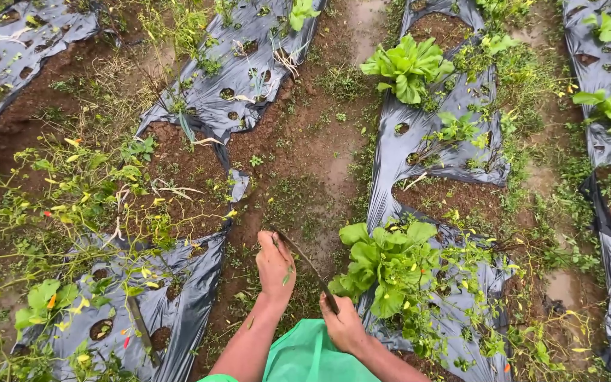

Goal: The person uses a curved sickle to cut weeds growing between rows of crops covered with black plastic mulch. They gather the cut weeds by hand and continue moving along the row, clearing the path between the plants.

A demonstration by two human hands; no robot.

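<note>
1. Two bare hands are low in the middle of the shot, over the muddy brown soil path (305,163) that runs between the planting beds. They share one thin dark stick-like tool, maybe a blade or just a stem (310,267); it's honestly too thin to tell which.
2. The left hand (276,266) is up at the far tip of that tool. Its fingers are curled in and pinching the end, so it's mostly closed around it.
3. The right hand (342,324) is closed tight on the near end, fist-style, with the tool slanting up and away toward the left hand.
4. The tool sits just above the ground, right beside a bushy bright green leafy plant (383,265) growing out of the black plastic mulch sheet with round planting holes (404,148) on the right.
5. A piece of bright green cloth or bag (305,357) is at the bottom edge between the forearms.
6. A second leafy green plant (408,67) is farther up the same sheet, well apart from the hands.
7. The left side has another grey-black holed plastic sheet (178,297), tangled with a scraggly thin-stemmed bush with yellowing leaves and small red-orange pods (72,205).
</note>
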